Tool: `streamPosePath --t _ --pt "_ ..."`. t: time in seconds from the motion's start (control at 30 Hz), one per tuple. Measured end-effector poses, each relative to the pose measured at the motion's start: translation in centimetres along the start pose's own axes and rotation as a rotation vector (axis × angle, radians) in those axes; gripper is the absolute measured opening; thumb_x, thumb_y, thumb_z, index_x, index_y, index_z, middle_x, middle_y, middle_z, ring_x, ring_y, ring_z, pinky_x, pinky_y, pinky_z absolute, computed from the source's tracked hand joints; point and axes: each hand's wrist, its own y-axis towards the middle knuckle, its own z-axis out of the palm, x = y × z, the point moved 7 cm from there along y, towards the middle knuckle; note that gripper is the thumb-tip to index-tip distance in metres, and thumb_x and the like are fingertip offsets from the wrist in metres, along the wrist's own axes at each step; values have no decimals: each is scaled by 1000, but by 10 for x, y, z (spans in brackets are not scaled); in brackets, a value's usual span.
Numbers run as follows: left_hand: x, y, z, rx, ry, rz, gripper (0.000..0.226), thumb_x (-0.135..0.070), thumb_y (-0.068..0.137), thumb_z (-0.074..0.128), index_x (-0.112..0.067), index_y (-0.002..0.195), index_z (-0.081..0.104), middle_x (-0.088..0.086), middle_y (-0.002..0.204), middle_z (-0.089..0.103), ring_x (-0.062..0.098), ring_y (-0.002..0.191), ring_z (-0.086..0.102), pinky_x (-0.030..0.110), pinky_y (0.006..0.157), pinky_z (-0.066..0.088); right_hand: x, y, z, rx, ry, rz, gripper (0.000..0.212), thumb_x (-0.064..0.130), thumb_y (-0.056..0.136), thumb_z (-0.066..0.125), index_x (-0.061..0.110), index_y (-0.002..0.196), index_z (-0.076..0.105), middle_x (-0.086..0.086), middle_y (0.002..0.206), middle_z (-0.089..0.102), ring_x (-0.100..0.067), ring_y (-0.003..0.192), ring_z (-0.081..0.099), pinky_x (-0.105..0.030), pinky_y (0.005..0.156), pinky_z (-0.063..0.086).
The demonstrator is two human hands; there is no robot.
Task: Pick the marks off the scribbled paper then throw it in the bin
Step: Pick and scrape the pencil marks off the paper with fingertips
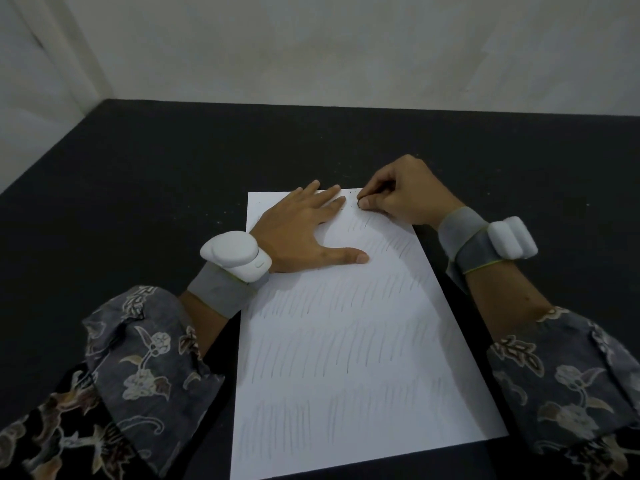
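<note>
- A dark table [138, 188] filled the lower part of the view, with a pale wall [311, 46] rising behind its far edge.
- At the lower left, a floral sleeve [131, 358] covered the person's left forearm, ending short of a grey wrist strap [218, 292] that carried a white device [235, 254].
- The left hand [298, 230] lay flat on the upper left part of the paper [346, 375], palm down, fingers straight and spread, thumb stretched out to the right across the sheet. It pressed on the sheet and gripped nothing.
- The paper was a white sheet lying flat on the table in the middle of the view, its long side running away from the person. Rows of faint grey pencil strokes [329, 341] crossed most of it, while the patch between the left hand's fingers and thumb looked nearly blank.
- A few dark specks [351, 197] lay on the sheet near its top edge, just beside the left fingertips.
- The right hand [401, 195] rested at the top right corner of the paper, fingers curled, with thumb and forefinger tips pressed together on the sheet around something small and dark; what that was could not be told.
- The right wrist wore a grey strap [464, 244] with a white device [512, 239] on its outer side.
- At the lower right, a second floral sleeve [571, 386] covered the right forearm.
</note>
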Motion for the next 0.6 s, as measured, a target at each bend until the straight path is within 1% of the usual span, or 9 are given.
streamPosePath --t 0.1,0.13,0.2,0.27,0.33,0.4,0.47,0.5,0.6 --pt "0 0 1 3 1 -5 108 -84 64 33 -27 153 14 -14 161 5 11 148 -3 33 120 -2 1 1 0 -160 -19 15 11 12 85 68 12 96 72 4 86 62 -3 74 54 -13 70 45" --pt "0 0 1 2 0 -4 108 -84 64 33 -27 153 14 -14 161 5 11 148 -3 33 120 -2 2 1 -1 -167 -25 13 12 12 86 67 12 96 72 4 87 61 -3 74 54 -11 69 43" --pt "0 0 1 2 -3 -1 108 -84 63 34 -27 153 14 -14 161 5 10 148 -3 31 119 -3 4 0 2 -59 -25 3 12 12 85 68 13 96 72 4 87 64 -3 76 56 -11 68 44" --pt "1 0 1 2 -6 2 109 -85 63 34 -27 153 15 -13 161 5 10 148 -3 31 118 -4 4 -2 2 57 -6 14 11 13 83 70 15 93 73 6 85 65 -6 81 59 -16 75 47" --pt "0 1 1 5 -2 5 109 -85 63 33 -27 153 14 -13 161 5 11 148 -3 31 118 -4 3 -2 0 30 -11 26 11 13 83 70 14 93 73 6 83 64 -5 79 59 -16 74 46" --pt "0 1 0 1 3 3 109 -84 63 33 -27 153 14 -13 161 5 11 148 -3 32 119 -3 3 1 -1 -79 -27 35 11 12 85 69 12 95 72 4 86 62 -4 76 56 -11 67 41" --pt "1 1 0 -7 2 2 109 -84 64 33 -26 153 14 -12 161 5 12 148 -3 32 119 -3 4 1 0 -156 -44 39 13 11 86 67 11 98 71 3 88 61 -5 74 54 -10 65 39" --pt "1 1 -1 -9 3 2 109 -84 63 33 -26 153 15 -12 161 5 12 148 -3 31 118 -4 5 0 0 -148 -50 30 13 12 86 67 11 98 71 2 89 62 -5 75 55 -11 66 40" --pt "1 1 1 -2 17 5 110 -86 63 33 -27 153 14 -13 161 4 11 148 -3 29 116 -6 5 -2 1 -1 -22 5 12 12 84 69 13 95 72 5 84 63 -4 77 58 -13 70 44"
